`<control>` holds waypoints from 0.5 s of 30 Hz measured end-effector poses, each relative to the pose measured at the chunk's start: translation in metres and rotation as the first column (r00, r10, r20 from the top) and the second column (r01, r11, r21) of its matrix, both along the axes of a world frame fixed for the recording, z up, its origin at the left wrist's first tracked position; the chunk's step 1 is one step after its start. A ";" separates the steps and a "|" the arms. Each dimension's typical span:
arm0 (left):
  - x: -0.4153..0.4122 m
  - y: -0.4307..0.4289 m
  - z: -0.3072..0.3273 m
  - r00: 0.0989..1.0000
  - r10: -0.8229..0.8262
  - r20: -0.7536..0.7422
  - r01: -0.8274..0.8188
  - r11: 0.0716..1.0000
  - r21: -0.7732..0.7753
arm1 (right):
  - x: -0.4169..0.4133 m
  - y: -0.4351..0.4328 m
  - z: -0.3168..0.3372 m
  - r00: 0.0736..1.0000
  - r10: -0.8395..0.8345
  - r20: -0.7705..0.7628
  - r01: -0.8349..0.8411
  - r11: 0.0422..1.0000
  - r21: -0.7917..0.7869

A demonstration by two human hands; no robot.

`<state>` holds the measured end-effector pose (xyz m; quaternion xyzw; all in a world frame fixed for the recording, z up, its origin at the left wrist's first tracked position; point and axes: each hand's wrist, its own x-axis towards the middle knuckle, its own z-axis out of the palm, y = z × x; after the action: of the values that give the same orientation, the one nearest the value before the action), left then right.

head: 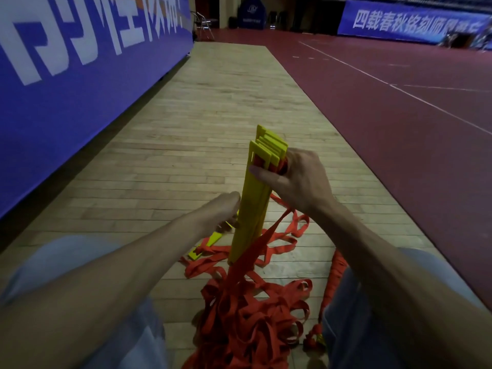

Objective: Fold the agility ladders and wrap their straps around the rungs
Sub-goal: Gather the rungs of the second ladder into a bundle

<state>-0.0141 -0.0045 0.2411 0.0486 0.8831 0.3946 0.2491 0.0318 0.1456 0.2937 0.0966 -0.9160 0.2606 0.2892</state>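
yellow plastic, stacked flat: a stack of rungs stands upright on the wooden floor, between the knees of a seated person, its lower end buried in red webbing. the right hand grips the upper end of the stack, thumb laid across the near face and fingers wrapped round the far side, where red webbing is bunched against the rungs. the left hand rests against the left edge of the stack about halfway down; its fingers are curled, but they are blurred and partly behind the rungs, so whether they hold anything cannot be told.

straps of red webbing lie in a loose tangled heap on the floor in front of the stack and spread out behind it to the right. one band runs taut from the heap up toward the right wrist. a loose rung, also yellow, lies flat on the floor just left of the stack's base, with webbing over one end.

a wrapped bundle, bound round with red webbing, lies beside the right leg.

surroundings: a blue banner with white characters along the left, a dark red court surface with white lines at right, and a folding chair in the distance.
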 end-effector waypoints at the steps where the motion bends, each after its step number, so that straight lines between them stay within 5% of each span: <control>1: -0.001 0.002 0.002 0.991 0.017 -0.134 -0.022 0.999 -0.038 | 0.001 0.002 0.000 0.999 -0.022 0.026 0.022 1.000 -0.016; 3: 0.000 0.001 0.013 0.972 0.024 -0.232 0.007 0.991 0.135 | 0.000 0.004 0.001 0.999 -0.037 0.037 0.039 0.998 -0.049; 7: 0.014 -0.001 0.031 0.950 -0.172 -0.259 0.289 0.796 0.531 | 0.004 0.000 0.004 0.999 0.022 0.040 -0.018 0.994 -0.106; 11: 0.022 0.008 0.033 0.932 -0.071 -0.356 0.294 0.724 0.624 | 0.008 0.001 0.011 0.995 0.099 0.026 -0.091 0.969 -0.228; 15: 0.019 0.019 0.031 0.906 0.046 -0.421 0.236 0.771 0.591 | 0.009 0.004 0.017 0.991 0.117 0.066 -0.096 0.959 -0.268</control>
<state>0.0051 0.0148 0.2723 0.2567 0.7280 0.6340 0.0467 0.0408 0.1498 0.3103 0.0958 -0.8776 0.3991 0.2477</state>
